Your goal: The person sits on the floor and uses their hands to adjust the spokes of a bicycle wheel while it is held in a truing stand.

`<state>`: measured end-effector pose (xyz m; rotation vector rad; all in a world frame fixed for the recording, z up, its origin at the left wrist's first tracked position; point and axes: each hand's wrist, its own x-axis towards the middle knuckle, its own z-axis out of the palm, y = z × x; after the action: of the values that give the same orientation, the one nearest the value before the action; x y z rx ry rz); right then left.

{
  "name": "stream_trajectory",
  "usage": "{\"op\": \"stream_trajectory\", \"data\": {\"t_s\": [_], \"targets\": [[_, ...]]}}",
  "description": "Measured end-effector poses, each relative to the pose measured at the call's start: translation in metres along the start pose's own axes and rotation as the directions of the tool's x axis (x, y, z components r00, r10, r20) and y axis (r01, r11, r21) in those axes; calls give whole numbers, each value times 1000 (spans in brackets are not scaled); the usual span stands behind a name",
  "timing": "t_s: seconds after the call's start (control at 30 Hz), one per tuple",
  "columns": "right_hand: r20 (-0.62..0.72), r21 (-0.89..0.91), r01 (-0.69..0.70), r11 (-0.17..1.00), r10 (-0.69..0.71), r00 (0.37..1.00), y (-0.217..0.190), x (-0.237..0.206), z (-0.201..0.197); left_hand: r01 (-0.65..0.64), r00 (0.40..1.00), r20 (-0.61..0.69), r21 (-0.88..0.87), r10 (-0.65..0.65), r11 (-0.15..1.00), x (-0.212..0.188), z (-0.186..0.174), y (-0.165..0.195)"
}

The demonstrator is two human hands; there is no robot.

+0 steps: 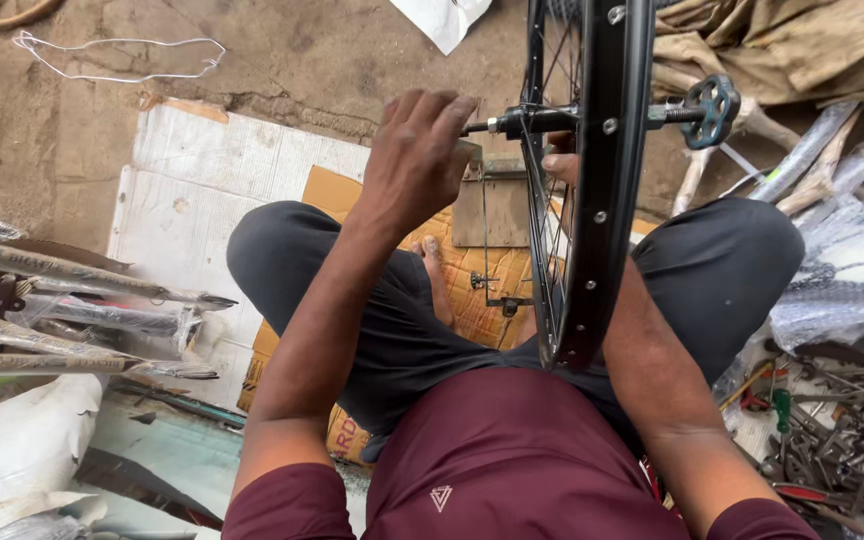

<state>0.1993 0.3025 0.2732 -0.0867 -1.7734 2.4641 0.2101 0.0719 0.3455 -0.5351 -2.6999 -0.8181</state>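
One bicycle wheel [592, 200], black rim w/ thin spokes, held upright & edge-on over the lap of a person seated cross-legged. Rim runs from top edge of view down to just above the maroon shirt [512, 460]. Axle [552, 120] sticks out both sides of hub; a dark round cog-like part [710, 108] sits on its right end.

Left hand [417, 160]: knuckles up, fingers curled & pressed together on the left end of the axle, at the small silver nut there. Whether it pinches the nut or a tool: can't tell, palm hides it.

Right hand [559, 165]: mostly hidden behind rim & spokes, only fingertips show near hub. Grip state can't tell.

Under the person: flattened brown cardboard [472, 290] on a whitish board [202, 180], board lying on bare dirt floor. One bare foot [438, 275] rests on the cardboard betw. the knees, dark trousers [282, 250] either side.

Surroundings:
- Left edge: long plastic-wrapped frame parts [72, 290], stacked, pointing toward the left knee.
- Right lower corner: heap of spanners & hand tools [832, 420], near the right knee.
- Right edge: more wrapped parts [852, 290], greyish film.
- Top right corner: crumpled tan cloth [792, 40].
- Top left: loop of pale wire [122, 55] on the dirt, well apart from the hands.
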Motion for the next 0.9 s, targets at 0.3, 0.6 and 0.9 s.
{"op": "stream_trajectory", "data": {"t_s": [0.3, 0.6, 0.9], "targets": [[-15, -105, 6, 994, -7, 1000, 5, -5, -1, 4, 999, -43, -62, -6, 998, -2, 44, -14], [-31, -65, -89, 994, 87, 996, 0, -19, 9, 19, 988, -148, -186, -47, 982, -3, 63, -32], [121, 174, -158, 972, 138, 983, 14, 2, -4, 185, 983, 7, -90, -185, 979, 3, 66, -31]]}}
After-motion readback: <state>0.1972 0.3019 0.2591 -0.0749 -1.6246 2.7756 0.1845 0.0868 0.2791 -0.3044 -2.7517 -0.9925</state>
